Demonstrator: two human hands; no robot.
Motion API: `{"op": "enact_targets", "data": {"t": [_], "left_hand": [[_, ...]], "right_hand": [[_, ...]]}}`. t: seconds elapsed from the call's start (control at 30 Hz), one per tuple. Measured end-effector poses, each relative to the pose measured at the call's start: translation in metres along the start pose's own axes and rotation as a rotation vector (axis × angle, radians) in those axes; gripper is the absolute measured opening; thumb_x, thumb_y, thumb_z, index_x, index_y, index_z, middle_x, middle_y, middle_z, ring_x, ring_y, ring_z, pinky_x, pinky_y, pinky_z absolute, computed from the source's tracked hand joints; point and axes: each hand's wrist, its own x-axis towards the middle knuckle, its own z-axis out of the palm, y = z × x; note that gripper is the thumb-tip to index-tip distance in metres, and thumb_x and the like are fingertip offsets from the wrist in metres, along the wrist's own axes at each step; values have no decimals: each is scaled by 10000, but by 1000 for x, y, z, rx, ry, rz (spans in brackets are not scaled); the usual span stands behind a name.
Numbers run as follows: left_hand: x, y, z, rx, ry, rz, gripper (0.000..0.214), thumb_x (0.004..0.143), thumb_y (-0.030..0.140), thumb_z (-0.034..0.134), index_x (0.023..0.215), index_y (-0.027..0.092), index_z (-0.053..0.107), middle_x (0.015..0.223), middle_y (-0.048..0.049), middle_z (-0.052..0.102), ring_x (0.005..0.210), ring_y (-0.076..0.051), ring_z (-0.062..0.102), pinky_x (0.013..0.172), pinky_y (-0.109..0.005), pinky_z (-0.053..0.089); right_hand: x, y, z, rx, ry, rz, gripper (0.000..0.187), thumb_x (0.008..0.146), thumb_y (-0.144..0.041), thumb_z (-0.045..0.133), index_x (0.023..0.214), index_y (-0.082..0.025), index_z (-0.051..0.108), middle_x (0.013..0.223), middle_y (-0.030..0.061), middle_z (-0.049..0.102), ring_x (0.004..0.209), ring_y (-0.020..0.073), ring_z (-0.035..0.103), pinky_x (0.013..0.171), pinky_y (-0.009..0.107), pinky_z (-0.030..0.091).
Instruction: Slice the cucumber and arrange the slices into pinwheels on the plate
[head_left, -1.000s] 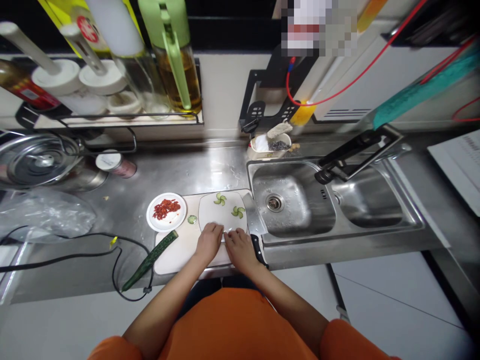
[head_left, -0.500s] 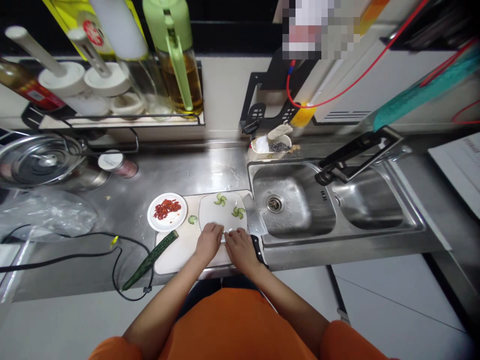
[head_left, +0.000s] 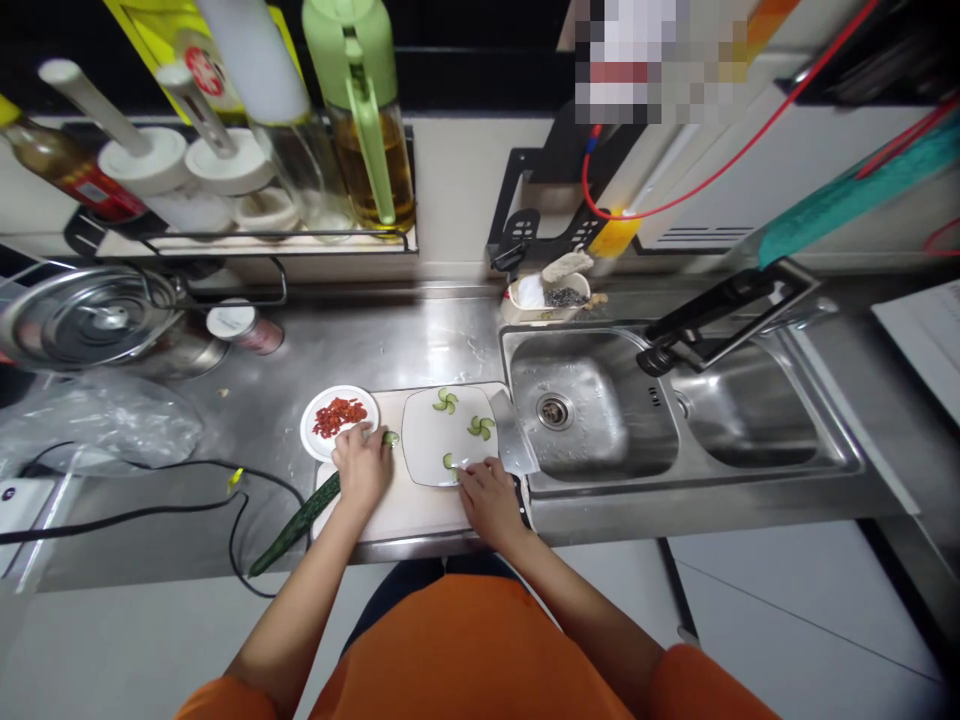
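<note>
My left hand (head_left: 362,465) is at the left part of the white cutting board (head_left: 420,515), its fingers apart beside a small pile of cucumber slices (head_left: 390,438). My right hand (head_left: 493,502) lies over the near edge of a white square plate (head_left: 424,435), fingers spread, fingertips beside a few cucumber slices (head_left: 449,461). Two pinwheels of cucumber slices, one at the far side (head_left: 445,402) and one at the right (head_left: 481,428), lie on the plate. Left of the board rests a cut cucumber (head_left: 296,527), its upper end partly behind my left hand.
A round white plate of chopped red pieces (head_left: 339,415) overlaps the board's left corner. A cleaver (head_left: 517,440) lies at the right, its handle partly behind my right hand. Further right is a double sink (head_left: 600,400) with a black faucet (head_left: 697,310). A black cable (head_left: 150,512) crosses the counter.
My left hand has left the plate's near edge and moved left to the cucumber slices on the board. My right hand stays near the plate, where slices now show at its fingertips.
</note>
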Motion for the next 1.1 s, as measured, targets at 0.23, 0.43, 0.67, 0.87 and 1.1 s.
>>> {"op": "enact_targets", "data": {"t": [0.23,0.43,0.67,0.87,1.1], "left_hand": [[4,8,3,17,-66,-9,258,817,208,509,1005,267,675,1221,-129,463,1058,-318,364,815,-473,358],[7,5,2,-19,-43,4,239,813,233,520,1005,257,660,1222,-123,467,1070,-321,365,824,-471,356],[7,-1,-3,-117,-56,64,125,808,213,519,838,210,640,972,-84,629,1017,-279,447,836,-428,361],[3,-1,-17,-457,-122,85,117,796,269,536,822,208,633,823,-24,667,815,-175,570,777,-313,433],[2,30,-19,-806,-280,57,207,765,348,604,910,207,647,815,-14,694,768,-141,632,673,-237,461]], "right_hand": [[2,-2,-1,-7,4,-22,249,872,-248,506,1084,-231,637,985,98,594,1041,260,402,829,373,339],[4,-2,-3,13,-8,-9,223,875,-256,500,1045,-240,644,985,92,595,1038,264,403,799,367,343],[15,-7,-9,82,-23,7,185,871,-243,505,983,-230,653,960,77,603,1007,239,411,813,357,356],[41,-11,-7,311,28,25,195,848,-199,516,975,-204,664,916,67,626,940,214,476,858,373,369],[76,-15,-13,564,22,64,162,810,-205,571,925,-185,684,863,47,676,854,184,539,819,332,383]]}}
